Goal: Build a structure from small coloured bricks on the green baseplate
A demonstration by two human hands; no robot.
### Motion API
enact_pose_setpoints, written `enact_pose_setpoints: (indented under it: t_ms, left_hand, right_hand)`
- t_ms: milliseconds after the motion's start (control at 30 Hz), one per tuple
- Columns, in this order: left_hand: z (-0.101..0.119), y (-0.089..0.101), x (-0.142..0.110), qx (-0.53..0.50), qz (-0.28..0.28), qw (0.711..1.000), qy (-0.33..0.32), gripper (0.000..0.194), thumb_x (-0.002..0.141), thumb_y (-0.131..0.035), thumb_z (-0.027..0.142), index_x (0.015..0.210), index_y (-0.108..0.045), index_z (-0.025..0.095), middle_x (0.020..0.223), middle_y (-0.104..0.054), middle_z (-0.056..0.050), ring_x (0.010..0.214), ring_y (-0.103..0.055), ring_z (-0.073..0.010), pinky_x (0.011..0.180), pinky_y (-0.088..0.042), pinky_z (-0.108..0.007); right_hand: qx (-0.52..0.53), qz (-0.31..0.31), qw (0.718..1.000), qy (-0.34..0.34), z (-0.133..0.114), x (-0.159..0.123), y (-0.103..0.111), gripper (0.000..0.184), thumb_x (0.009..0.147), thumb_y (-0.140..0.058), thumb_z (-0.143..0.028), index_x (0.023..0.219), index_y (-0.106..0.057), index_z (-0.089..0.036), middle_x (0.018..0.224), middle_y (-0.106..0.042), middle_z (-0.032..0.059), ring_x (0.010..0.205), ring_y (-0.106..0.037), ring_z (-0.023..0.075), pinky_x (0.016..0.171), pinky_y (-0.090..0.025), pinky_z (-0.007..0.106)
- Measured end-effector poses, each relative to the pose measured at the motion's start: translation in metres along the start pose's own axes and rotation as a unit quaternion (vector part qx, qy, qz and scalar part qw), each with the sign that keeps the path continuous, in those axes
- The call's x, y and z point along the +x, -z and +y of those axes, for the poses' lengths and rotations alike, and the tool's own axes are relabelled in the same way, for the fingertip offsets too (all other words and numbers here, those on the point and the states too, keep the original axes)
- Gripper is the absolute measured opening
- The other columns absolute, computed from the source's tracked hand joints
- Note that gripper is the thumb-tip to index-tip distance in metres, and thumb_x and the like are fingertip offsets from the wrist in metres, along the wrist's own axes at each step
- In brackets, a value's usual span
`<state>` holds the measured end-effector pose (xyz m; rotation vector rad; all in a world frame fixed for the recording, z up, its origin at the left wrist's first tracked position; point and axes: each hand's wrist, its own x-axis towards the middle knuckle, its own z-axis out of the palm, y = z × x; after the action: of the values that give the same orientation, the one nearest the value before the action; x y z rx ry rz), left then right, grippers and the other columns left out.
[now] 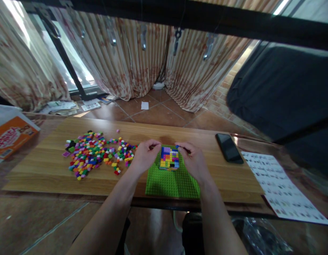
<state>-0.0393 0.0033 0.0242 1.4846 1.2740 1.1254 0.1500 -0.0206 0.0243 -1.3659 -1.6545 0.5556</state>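
A green studded baseplate lies on the wooden board in front of me. On its back part stands a low block of multicoloured toy bricks, with purple, yellow, red, blue and white pieces on top. My left hand is at the block's back left corner, thumb and forefinger pinched together; whatever may be between them is hidden. At the back right corner, my right hand pinches a small dark blue brick between thumb and forefinger. I cannot tell whether that brick touches the block.
Many loose bricks are spread over the left of the wooden board. A black phone lies to the right, beside a printed sheet. An orange and white bag stands far left. A dark bar crosses above.
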Motion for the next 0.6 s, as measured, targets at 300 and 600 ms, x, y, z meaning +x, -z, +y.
enact_pose_setpoints:
  t_ms: [300,600]
  left_hand:
    - [-0.006,-0.005,0.000,0.014,-0.016,0.999,-0.042,0.014,0.079,-0.062,0.025,0.078,-0.075,0.020,0.075,-0.074,-0.003,0.069,-0.065,-0.0170,0.067,-0.049,-0.028]
    - [-0.013,-0.008,0.002,0.009,-0.023,0.998,-0.058,0.016,0.081,-0.060,0.027,0.080,-0.075,0.020,0.077,-0.075,-0.004,0.071,-0.067,-0.0179,0.067,-0.050,-0.028]
  right_hand:
    - [-0.008,-0.008,1.000,0.011,-0.002,0.000,-0.012,0.023,0.085,-0.056,-0.022,0.098,-0.075,-0.023,0.097,-0.073,0.0057,0.093,-0.066,0.0212,0.089,-0.051,0.040]
    - [0.045,0.002,0.998,-0.049,0.006,-0.001,-0.013,0.026,0.081,-0.062,-0.026,0.104,-0.075,-0.023,0.096,-0.075,0.0048,0.091,-0.067,0.0207,0.088,-0.052,0.040]
